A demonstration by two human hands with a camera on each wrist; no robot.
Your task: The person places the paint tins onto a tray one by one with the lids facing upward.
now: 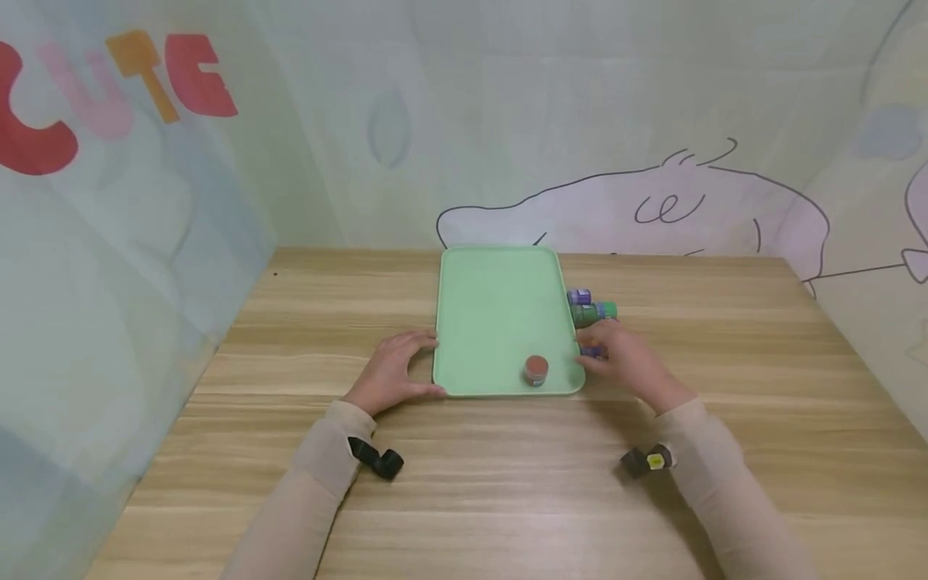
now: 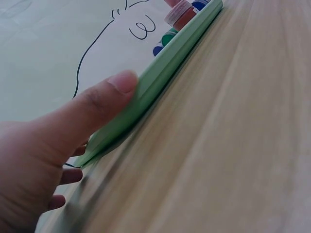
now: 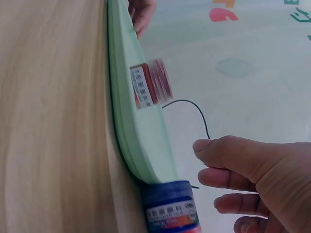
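Note:
My left hand (image 1: 395,374) rests at the near left corner of a light green tray (image 1: 500,298). Its thumb (image 2: 124,81) touches the rim on the near side, while the other fingers reach the left side. On the tray, near its front edge, a small reddish-brown paint jar (image 1: 536,370) stands upright. Just past the tray's right edge is my right hand (image 1: 616,354), its fingers loosely bent with nothing between them. Close by in the right wrist view stands a blue-lidded paint jar (image 3: 172,206), beside the tray corner.
Along the tray's right side lie more paint jars, among them a green one (image 1: 594,312) and a purple one (image 1: 579,296); my right hand partly hides others. All sit on a wooden table (image 1: 478,483) that meets a printed cloth backdrop (image 1: 348,121) at the back.

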